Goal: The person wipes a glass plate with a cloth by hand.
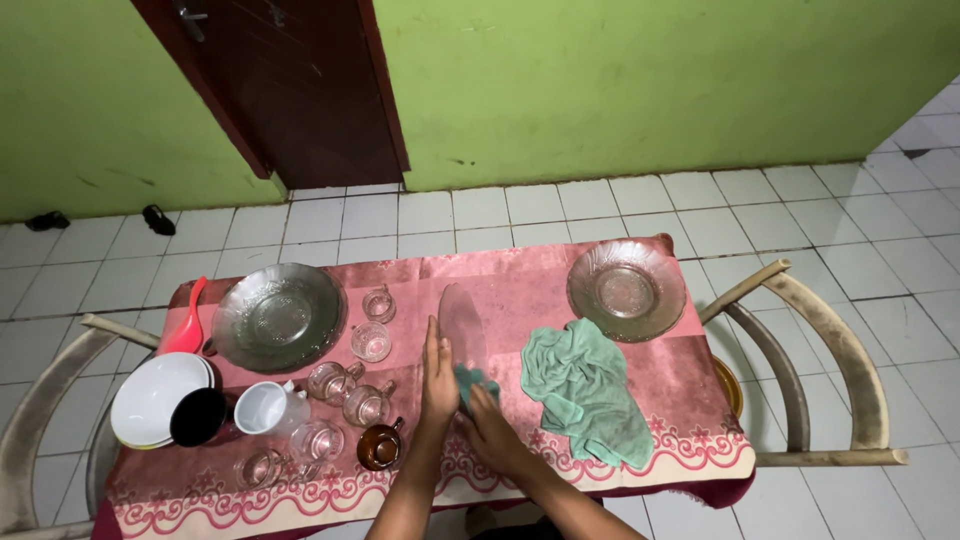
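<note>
Midway through wiping, by the look of it: glass plate (461,318) held on edge just left of the green towel (584,392), left hand (438,375) flat against its near rim, right hand (488,418) pinching a small green cloth (472,381) to its face. Long axis running away from the body, edge up. Two glass bowls (278,316) and several cups (371,341) lying further left, untouched.

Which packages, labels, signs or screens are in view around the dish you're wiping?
None: no package, label, sign or screen shows.
The table holds only glass dishes, cups and a green cloth.
</note>
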